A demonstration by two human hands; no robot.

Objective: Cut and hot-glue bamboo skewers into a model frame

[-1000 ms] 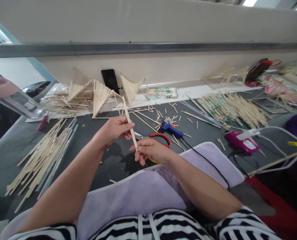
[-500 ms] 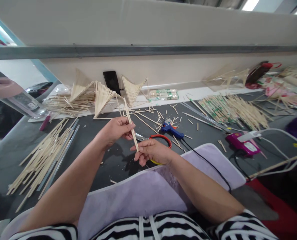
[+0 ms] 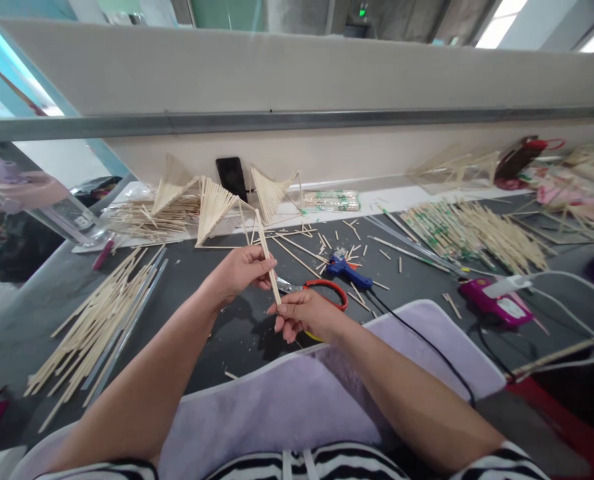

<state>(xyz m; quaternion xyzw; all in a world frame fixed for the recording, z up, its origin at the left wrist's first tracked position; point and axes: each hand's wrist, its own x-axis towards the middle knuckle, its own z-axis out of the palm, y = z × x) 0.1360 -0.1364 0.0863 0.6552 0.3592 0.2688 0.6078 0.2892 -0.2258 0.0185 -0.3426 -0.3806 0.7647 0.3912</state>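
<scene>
A few thin wooden sticks [image 3: 269,259], held together as a narrow bundle, slant between my two hands above the dark table. My left hand [image 3: 249,270] pinches them about midway. The fingers of my right hand [image 3: 301,313] close on their near end. Below and behind the right hand lie scissors [image 3: 334,288] with red and yellow handles, partly hidden by it. A blue glue gun [image 3: 349,272] rests just beyond, among short cut stick pieces. Behind the left hand stands a twisted fan-shaped stick model [image 3: 215,208].
Loose sticks [image 3: 97,320] lie at the left, near a clear bottle [image 3: 51,207]. More fan models [image 3: 271,190] and a black phone [image 3: 231,179] lean by the wall. Wrapped sticks [image 3: 437,223] and a purple power box [image 3: 497,303] are right. A lilac cloth [image 3: 257,413] covers the near edge.
The whole view has tilted upward, so the scene sits slightly lower and further right. Both hands keep their hold on the sticks, with almost no shift between them.
</scene>
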